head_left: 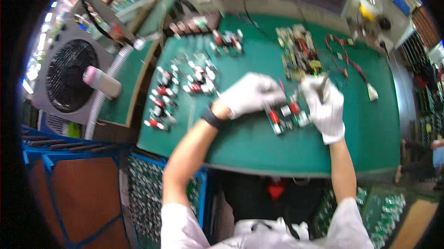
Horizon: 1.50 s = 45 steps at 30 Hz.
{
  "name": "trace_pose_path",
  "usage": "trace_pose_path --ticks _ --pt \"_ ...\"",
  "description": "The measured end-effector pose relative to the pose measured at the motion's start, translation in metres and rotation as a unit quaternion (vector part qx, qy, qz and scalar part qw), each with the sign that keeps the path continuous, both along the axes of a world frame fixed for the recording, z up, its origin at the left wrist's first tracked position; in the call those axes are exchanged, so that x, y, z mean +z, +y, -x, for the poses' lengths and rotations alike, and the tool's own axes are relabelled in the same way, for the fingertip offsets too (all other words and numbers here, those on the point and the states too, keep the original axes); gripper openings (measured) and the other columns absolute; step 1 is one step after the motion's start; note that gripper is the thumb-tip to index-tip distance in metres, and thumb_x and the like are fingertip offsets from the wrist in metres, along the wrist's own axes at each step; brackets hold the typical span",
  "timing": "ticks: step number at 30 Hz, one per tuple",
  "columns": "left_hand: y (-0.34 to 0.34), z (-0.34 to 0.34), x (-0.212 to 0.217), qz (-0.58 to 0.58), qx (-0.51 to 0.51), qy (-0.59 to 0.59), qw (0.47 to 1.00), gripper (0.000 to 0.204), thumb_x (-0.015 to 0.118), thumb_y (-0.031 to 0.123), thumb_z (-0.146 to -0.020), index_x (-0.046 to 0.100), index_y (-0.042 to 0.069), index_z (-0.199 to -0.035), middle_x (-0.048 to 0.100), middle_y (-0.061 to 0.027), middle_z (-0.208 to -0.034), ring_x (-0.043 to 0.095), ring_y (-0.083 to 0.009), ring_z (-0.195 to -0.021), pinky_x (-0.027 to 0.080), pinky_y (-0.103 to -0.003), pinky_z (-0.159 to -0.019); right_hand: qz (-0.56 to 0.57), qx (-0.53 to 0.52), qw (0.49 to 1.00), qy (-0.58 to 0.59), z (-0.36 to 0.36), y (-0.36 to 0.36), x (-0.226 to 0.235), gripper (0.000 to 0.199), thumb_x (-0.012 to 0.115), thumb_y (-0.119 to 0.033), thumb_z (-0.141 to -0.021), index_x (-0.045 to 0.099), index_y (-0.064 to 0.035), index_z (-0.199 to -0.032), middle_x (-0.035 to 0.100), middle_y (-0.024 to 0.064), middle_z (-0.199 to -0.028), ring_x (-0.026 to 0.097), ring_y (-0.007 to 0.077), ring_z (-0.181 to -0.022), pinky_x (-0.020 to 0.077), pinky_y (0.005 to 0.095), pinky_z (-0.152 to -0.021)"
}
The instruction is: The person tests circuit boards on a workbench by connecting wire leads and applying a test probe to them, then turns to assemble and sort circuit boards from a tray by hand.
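Green board point(286, 118) with red parts sat on the near half of the table point(240, 145), left hand point(253, 94) at its far-left edge, right hand point(323, 105) just right. Too blurry, couldn't tell if either gripped anything.

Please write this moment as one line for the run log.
left hand: at board, upper left edge | right hand: at right side | grips: blurred, unclear | behind: larger board

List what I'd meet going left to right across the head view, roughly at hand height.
Grey fan, column of small circuit boards, black wristband, gloved left hand, circuit board between the hands, gloved right hand, white plug.
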<state>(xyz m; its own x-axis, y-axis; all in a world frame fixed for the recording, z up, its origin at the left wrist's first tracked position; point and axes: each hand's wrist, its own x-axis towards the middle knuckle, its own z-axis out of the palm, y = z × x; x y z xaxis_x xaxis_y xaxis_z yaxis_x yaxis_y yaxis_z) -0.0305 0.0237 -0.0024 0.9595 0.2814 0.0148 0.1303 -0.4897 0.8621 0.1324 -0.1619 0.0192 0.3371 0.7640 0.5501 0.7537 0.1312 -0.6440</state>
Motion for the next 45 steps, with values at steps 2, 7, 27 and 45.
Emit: trace_pose_path --ticks 2,7,27,45 --pt "0.0 -0.003 -0.005 0.123 -0.003 -0.002 0.992 0.021 0.075 0.019 -0.099 0.075 -0.001 -0.099 0.071 -0.0004 -0.085 0.061 -0.0064 -0.077 0.055 -0.028 -0.07 -0.049 -0.023 0.986 0.156 0.004 -0.002 -0.005 0.015 0.071 -0.011 -0.099 0.068 0.0019 -0.107 0.072 0.0136 -0.099 0.072 0.023 -0.087 0.0573 0.0318 -0.076" --pt "0.004 -0.005 -0.005 0.104 -0.016 0.031 0.994 0.037 0.076 0.031 -0.099 0.07 -0.005 -0.101 0.071 -0.0047 -0.085 0.06 -0.0086 -0.078 0.056 -0.03 -0.071 -0.073 0.098 0.967 0.222 0.014 0.004 -0.008 0.022 0.072 -0.017 -0.102 0.069 0.0031 -0.111 0.075 0.0089 -0.098 0.073 0.0155 -0.088 0.0585 0.0309 -0.08" --pt "-0.001 -0.005 0.008 0.051 -0.002 0.045 0.998 0.045 0.076 0.044 -0.097 0.074 -0.001 -0.095 0.07 -0.0063 -0.079 0.06 -0.0091 -0.073 0.052 -0.03 -0.067 -0.007 0.125 0.991 0.038 0.023 0.012 -0.006 0.012 0.079 -0.006 -0.091 0.069 0.0007 -0.093 0.068 0.0141 -0.076 0.064 0.0236 -0.06 0.0498 0.0335 -0.057" --pt "0.0 0.0 0.0 0.009 0.002 -0.014 1.0 0.029 0.073 0.028 -0.098 0.076 0.0 -0.105 0.073 -0.005 -0.084 0.063 -0.0104 -0.077 0.056 -0.032 -0.074 0.051 0.112 0.986 0.117 0.002 -0.01 0.009 0.015 0.073 -0.006 -0.094 0.071 0.0016 -0.107 0.075 0.0143 -0.095 0.073 0.0246 -0.084 0.0571 0.0349 -0.078"
